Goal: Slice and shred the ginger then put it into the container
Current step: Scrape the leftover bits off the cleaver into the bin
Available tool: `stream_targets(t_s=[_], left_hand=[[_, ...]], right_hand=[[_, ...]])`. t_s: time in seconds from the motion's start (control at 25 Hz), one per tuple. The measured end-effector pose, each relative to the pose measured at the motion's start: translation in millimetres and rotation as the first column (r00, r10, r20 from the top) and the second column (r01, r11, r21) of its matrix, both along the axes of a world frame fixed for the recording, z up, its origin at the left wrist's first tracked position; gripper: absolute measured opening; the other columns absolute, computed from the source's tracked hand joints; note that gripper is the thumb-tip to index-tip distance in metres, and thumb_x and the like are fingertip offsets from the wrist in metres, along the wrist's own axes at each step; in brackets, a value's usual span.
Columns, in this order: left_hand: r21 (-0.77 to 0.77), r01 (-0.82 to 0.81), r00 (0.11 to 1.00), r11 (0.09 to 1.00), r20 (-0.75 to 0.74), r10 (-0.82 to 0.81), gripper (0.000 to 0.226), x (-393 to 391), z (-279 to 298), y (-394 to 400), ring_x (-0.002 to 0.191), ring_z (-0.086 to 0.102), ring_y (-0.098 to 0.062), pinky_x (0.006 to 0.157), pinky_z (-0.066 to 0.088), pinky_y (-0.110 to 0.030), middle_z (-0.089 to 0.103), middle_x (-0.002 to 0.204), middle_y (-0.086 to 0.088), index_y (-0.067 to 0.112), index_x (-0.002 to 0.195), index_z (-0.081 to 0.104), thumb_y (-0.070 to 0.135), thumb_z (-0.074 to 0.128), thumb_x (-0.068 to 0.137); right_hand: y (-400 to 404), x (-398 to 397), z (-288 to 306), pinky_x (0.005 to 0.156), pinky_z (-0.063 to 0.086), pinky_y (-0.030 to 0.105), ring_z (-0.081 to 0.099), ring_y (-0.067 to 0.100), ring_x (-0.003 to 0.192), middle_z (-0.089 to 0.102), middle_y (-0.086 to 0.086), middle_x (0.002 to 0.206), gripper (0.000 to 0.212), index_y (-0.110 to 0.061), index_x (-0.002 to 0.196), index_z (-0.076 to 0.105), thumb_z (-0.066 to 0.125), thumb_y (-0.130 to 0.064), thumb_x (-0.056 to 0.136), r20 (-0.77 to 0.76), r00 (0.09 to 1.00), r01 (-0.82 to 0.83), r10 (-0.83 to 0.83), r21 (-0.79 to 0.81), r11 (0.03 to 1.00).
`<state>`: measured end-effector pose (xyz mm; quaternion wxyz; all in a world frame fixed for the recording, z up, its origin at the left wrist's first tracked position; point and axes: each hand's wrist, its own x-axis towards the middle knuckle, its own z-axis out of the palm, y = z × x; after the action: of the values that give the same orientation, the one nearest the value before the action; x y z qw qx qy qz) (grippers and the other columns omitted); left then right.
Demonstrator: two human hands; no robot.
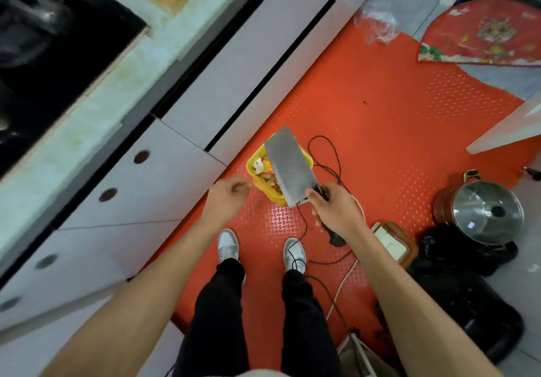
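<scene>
Over the red studded floor mat (366, 131), beside the white cabinet fronts (164, 177), a person stands looking down at their own feet in grey-and-white sneakers (229, 244). The right hand (333, 210) is curled round the dark handle of a broad rectangular steel cleaver (291, 166), whose flat blade is tilted over a small yellow plastic bin (254, 162) standing on the mat close to the cabinet base. The bin holds scraps, pale and brownish bits with something white among them; whether any of this is ginger I cannot tell, and no whole ginger or container for it can be made out elsewhere. The left hand (227, 195) hovers just beside the bin's near rim, fingers loosely bent with the thumb close to the fingertips; it seems to hold nothing, though the blur makes that uncertain.

A thin black cable (330, 154) loops across the mat behind the cleaver and trails back past the right shoe. Toward the mat's right edge stand a steel-lidded pot with a reddish-brown body (483, 210) and a black plastic bag (465, 259), with a white power strip (389, 237) near them. At the mat's far right corner lies a red fan-shaped decorated sheet (483, 34), with a crumpled clear plastic bag (377, 25) near it. Above the cabinets runs the pale green worktop (96, 95), with a black hob (49, 54) set into it.
</scene>
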<state>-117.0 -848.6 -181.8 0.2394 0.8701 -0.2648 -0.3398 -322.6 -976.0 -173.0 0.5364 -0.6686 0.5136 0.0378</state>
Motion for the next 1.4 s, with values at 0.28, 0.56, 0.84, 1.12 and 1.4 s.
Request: stream_targets(t_s=[0.28,0.56,0.84,1.12,1.4], left_hand=[[-0.109,-0.424,0.905,0.899,-0.077,0.418,0.009,-1,117,128,0.087,0.065,-0.006,0.086,0.052,-0.029,0.072,0.095,0.008,0.030,0.095,0.071,0.026,0.063,0.096],[-0.330,-0.793,0.569,0.512,-0.102,0.816,0.011,-6,197,261,0.089,0.068,-0.006,0.084,0.051,-0.026,0.073,0.095,0.010,0.033,0.092,0.070,0.027,0.062,0.097],[-0.436,-0.893,0.213,0.112,-0.190,0.959,0.009,-7,235,375,0.092,0.069,-0.012,0.092,0.054,-0.037,0.074,0.093,0.005,0.024,0.096,0.074,0.029,0.066,0.094],[-0.473,-0.869,-0.006,-0.145,-0.284,0.959,0.012,35,231,472,0.089,0.070,-0.013,0.089,0.054,-0.040,0.075,0.086,0.007,0.029,0.091,0.074,0.024,0.064,0.095],[-0.380,-0.925,0.084,-0.002,-0.209,0.974,0.016,117,227,548,0.097,0.067,-0.010,0.085,0.050,-0.032,0.074,0.100,0.007,0.028,0.102,0.074,0.033,0.061,0.095]], right_hand=[[24,30,112,0.043,0.047,0.030,0.057,0.016,0.043,0.066,0.021,0.072,0.023,-0.005,0.093,0.054,0.064,-0.026,0.097,0.095,0.848,-0.524,0.522,0.002,0.852],[108,142,195,0.043,0.045,0.027,0.059,0.014,0.043,0.066,0.010,0.065,0.023,-0.014,0.090,0.055,0.062,-0.035,0.097,0.138,0.546,-0.813,0.826,-0.152,0.562],[221,224,245,0.045,0.051,0.031,0.062,0.020,0.050,0.068,0.008,0.069,0.019,-0.015,0.098,0.058,0.063,-0.033,0.097,0.218,0.373,-0.887,0.902,-0.200,0.416],[337,311,254,0.047,0.049,0.030,0.061,0.016,0.050,0.066,0.006,0.067,0.018,-0.011,0.094,0.059,0.061,-0.029,0.098,0.258,0.354,-0.892,0.899,-0.198,0.407],[418,408,225,0.053,0.045,0.034,0.051,0.020,0.047,0.058,0.006,0.057,0.029,-0.002,0.082,0.055,0.058,-0.024,0.100,0.229,0.455,-0.849,0.861,-0.181,0.497]])
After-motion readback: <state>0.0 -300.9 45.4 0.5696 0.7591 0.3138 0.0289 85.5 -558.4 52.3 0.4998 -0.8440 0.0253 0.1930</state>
